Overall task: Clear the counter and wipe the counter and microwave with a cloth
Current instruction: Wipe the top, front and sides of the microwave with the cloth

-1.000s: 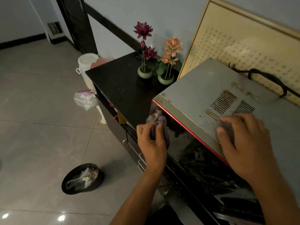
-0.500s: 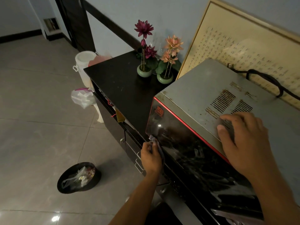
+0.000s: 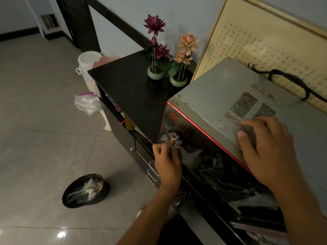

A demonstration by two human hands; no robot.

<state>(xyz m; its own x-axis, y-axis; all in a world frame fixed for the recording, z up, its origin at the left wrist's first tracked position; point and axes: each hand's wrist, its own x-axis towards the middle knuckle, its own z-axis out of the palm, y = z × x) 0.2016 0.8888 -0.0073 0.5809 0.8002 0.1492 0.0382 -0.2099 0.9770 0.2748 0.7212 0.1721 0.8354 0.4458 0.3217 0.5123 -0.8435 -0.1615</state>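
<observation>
Your black counter (image 3: 127, 92) carries the microwave (image 3: 217, 89) at its right end; at the back edge you have two green flower pots (image 3: 155, 73) side by side, just beside the microwave's far corner.

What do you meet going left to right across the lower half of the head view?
On the floor, black bin → left hand gripping the cloth → right hand resting on the microwave top.
</observation>
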